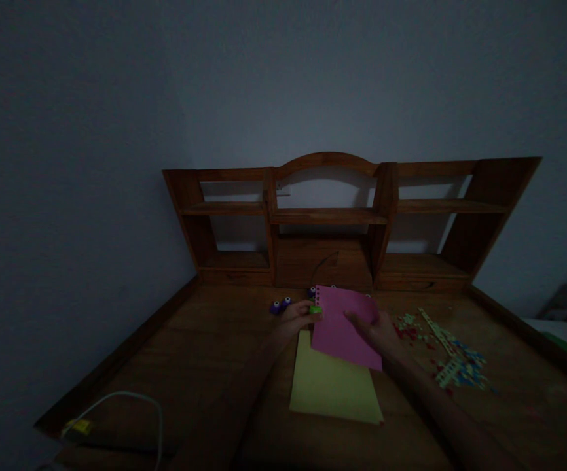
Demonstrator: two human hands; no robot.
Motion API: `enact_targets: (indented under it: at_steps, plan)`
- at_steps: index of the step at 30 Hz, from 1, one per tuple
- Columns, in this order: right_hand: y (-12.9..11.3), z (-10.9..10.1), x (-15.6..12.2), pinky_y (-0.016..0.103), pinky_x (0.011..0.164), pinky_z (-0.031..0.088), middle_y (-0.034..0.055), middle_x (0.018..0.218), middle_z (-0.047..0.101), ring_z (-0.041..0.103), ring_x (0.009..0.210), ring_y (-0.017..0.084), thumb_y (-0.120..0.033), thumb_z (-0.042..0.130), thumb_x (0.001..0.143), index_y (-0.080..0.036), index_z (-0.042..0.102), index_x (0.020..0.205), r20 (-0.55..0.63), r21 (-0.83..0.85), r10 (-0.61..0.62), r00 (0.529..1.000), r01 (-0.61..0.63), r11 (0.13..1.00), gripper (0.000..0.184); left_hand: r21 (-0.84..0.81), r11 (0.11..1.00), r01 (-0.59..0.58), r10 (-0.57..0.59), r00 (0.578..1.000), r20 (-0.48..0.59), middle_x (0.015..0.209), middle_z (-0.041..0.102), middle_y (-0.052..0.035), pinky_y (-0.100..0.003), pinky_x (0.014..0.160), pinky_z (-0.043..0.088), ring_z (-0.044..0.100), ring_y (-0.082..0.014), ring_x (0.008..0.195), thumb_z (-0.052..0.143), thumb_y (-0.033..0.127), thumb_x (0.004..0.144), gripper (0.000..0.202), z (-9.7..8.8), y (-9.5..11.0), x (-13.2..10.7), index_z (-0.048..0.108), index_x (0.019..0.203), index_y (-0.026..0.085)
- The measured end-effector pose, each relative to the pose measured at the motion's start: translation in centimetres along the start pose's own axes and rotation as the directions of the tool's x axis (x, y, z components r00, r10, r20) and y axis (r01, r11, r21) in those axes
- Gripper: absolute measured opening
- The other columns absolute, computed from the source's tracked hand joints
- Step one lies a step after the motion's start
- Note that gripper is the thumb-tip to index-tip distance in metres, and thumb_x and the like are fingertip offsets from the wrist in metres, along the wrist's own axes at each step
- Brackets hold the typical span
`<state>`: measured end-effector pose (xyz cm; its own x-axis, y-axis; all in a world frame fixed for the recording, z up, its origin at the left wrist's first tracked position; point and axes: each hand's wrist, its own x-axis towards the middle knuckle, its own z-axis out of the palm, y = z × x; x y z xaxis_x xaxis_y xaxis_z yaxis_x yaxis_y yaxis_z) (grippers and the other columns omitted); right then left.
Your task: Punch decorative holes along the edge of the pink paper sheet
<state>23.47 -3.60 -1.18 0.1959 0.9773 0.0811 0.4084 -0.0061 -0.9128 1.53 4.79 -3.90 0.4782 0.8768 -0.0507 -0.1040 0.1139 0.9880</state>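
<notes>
My left hand (299, 315) is closed around a small bright green hole punch (315, 310) at the left edge of a pink sheet of paper (340, 327). Several dark holes run along that edge above the punch. My right hand (372, 330) grips the sheet on its right side, thumb on top and fingers hidden beneath. The pink sheet is tilted a little over a pale yellow sheet (332, 386), which lies on the wooden desk (205, 366).
Small purple pieces with white, eye-like rounds (281, 305) sit left of the paper. Red, blue and cream plastic pieces (460, 366) are scattered at right. A wooden shelf unit (330, 216) stands along the back. A white cable (131, 394) curves at front left.
</notes>
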Motion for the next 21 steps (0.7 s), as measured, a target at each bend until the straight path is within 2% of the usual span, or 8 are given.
enact_targets:
  at_steps: [7, 10, 16, 21]
  plan:
    - [0.26, 0.13, 0.16, 0.026, 0.057, 0.048, 0.0135, 0.090, 0.069, 0.064, 0.075, 0.023, -0.063, 0.060, 0.074, -0.009, 0.066, 0.100, -0.023, 0.024, -0.026, 0.999, 0.027, 0.999, 0.061, -0.011, 0.999, 0.036, -0.036, 0.999, -0.002, 0.110, 0.064, -0.0107, -0.025, 0.077, 0.051, 0.064, -0.0123, 0.085, 0.082, 0.040, 0.052, 0.062, 0.27, 0.66, -0.45, 0.059, 0.103, 0.012]
    - [0.27, 0.14, 0.11, 0.026, 0.054, 0.046, 0.0140, 0.087, 0.069, 0.064, 0.073, 0.023, -0.064, 0.060, 0.074, -0.009, 0.067, 0.096, 0.006, 0.048, 0.001, 1.000, -0.001, 0.999, 0.060, -0.013, 0.999, 0.034, -0.034, 0.999, -0.021, 0.107, 0.065, -0.0102, -0.024, 0.077, 0.050, 0.063, -0.0111, 0.083, 0.084, 0.039, 0.050, 0.062, 0.31, 0.76, -0.43, 0.060, 0.100, 0.011]
    - [0.09, 0.26, -0.10, 0.026, 0.051, 0.045, 0.0139, 0.081, 0.069, 0.064, 0.068, 0.023, -0.064, 0.060, 0.073, -0.008, 0.068, 0.091, -0.007, 0.044, 0.043, 0.999, -0.043, 0.998, 0.059, -0.010, 1.000, 0.016, -0.016, 1.000, -0.014, 0.105, 0.065, -0.0084, -0.025, 0.076, 0.050, 0.063, -0.0118, 0.084, 0.081, 0.040, 0.055, 0.056, 0.38, 0.66, -0.66, 0.060, 0.099, 0.013]
    - [-0.18, 0.24, -0.16, 0.026, 0.053, 0.046, 0.0146, 0.083, 0.069, 0.064, 0.070, 0.023, -0.062, 0.060, 0.074, -0.008, 0.068, 0.092, 0.011, 0.064, 0.004, 1.000, -0.005, 0.998, 0.057, 0.003, 1.000, 0.009, -0.009, 0.999, -0.039, 0.102, 0.065, -0.0083, -0.024, 0.073, 0.049, 0.062, -0.0114, 0.081, 0.080, 0.039, 0.056, 0.055, 0.56, 0.83, -0.89, 0.060, 0.099, 0.012]
